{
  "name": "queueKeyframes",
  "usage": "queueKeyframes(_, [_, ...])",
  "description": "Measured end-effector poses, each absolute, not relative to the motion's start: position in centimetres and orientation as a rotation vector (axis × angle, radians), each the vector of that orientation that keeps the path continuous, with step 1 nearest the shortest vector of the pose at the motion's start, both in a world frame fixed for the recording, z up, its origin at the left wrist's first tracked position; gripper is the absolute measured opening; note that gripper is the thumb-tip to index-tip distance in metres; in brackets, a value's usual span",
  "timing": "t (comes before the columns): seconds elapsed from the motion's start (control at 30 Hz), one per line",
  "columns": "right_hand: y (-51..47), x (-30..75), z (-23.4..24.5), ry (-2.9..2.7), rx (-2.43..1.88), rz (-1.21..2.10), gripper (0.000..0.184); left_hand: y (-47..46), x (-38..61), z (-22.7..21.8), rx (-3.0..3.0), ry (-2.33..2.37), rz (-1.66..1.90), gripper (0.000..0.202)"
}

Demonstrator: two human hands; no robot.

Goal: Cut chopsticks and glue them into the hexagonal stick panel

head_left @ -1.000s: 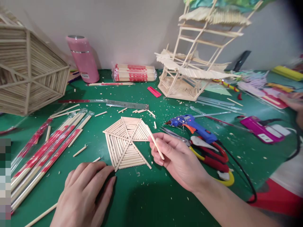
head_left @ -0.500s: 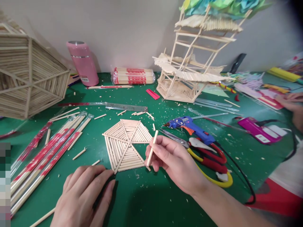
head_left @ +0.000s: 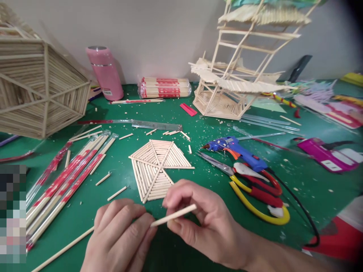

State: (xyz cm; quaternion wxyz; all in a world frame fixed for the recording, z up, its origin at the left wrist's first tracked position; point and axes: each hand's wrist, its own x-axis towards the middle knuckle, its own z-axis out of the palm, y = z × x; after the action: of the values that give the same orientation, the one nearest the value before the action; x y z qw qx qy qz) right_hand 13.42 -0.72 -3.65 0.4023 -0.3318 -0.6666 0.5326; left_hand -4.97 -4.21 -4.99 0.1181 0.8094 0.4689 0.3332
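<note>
Slanting stick [head_left: 174, 216], higher rightward, lower tip unclear

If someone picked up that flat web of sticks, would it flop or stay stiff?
The stick panel would probably stay fairly stiff, since crossing spokes brace it. It seems light, being thin and gappy. The spoke end jutting out at picture right might snag.

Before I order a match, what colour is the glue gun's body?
The glue gun body is blue, clearest in head view.
</note>
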Motion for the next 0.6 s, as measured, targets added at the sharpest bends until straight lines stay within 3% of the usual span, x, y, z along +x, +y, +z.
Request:
queueKeyframes(0.1, [-0.5,14.0,-3.7,-1.877,-0.908,0.898,0.032,-4.0,-5.3,-5.4,2.4,1.438,0.889,0.013])
queueKeyframes(0.27, [-0.3,14.2,-3.6,-2.211,-0.919,0.323,0.015,-3.8,-5.7,-5.7,2.528,1.501,0.864,0.016])
queueKeyframes(0.47, [-0.4,14.1,-3.7,-2.387,-0.931,0.306,0.012,-3.4,-6.3,-5.3,2.738,1.348,0.752,0.011])
queueKeyframes(0.6, [0.0,14.2,-3.9,-2.41,-0.98,0.344,0.017,-3.4,-6.3,-5.4,2.56,1.461,0.746,0.011])
